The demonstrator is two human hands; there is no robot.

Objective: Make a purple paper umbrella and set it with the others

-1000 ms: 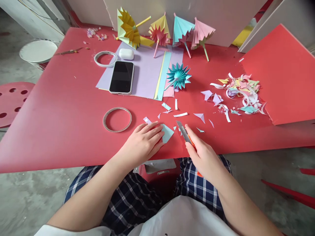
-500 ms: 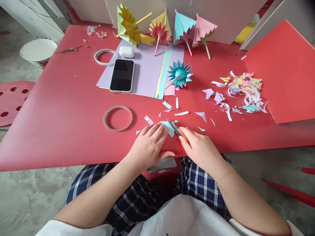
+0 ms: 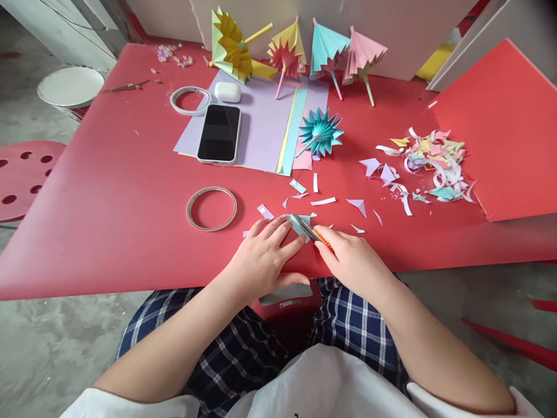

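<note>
My left hand (image 3: 264, 255) lies flat near the front table edge, fingers spread, with fingertips on a small piece of light blue paper (image 3: 296, 228). In my right hand (image 3: 350, 255) is a utility knife (image 3: 310, 231) with an orange part on its handle. Its front end lies slanted across the blue paper, close to my left fingertips. Part of the paper is hidden under the fingers and knife. Small lilac, white and blue paper scraps lie around both hands, among them a white strip (image 3: 323, 201) and a lilac triangle (image 3: 357, 206).
Tape rolls (image 3: 212, 227) (image 3: 173, 106) lie to the left. A phone (image 3: 220, 133) and white earbud case (image 3: 227, 92) rest on coloured sheets (image 3: 263, 130). Folded paper umbrellas (image 3: 329, 49) stand behind, and a teal one (image 3: 321, 133) lies nearer. Scraps (image 3: 439, 165) heap beside a red board (image 3: 509, 128).
The knife's front end has shifted left over the blue paper, some of which now shows on its right side. My left index finger has spread toward the knife.
</note>
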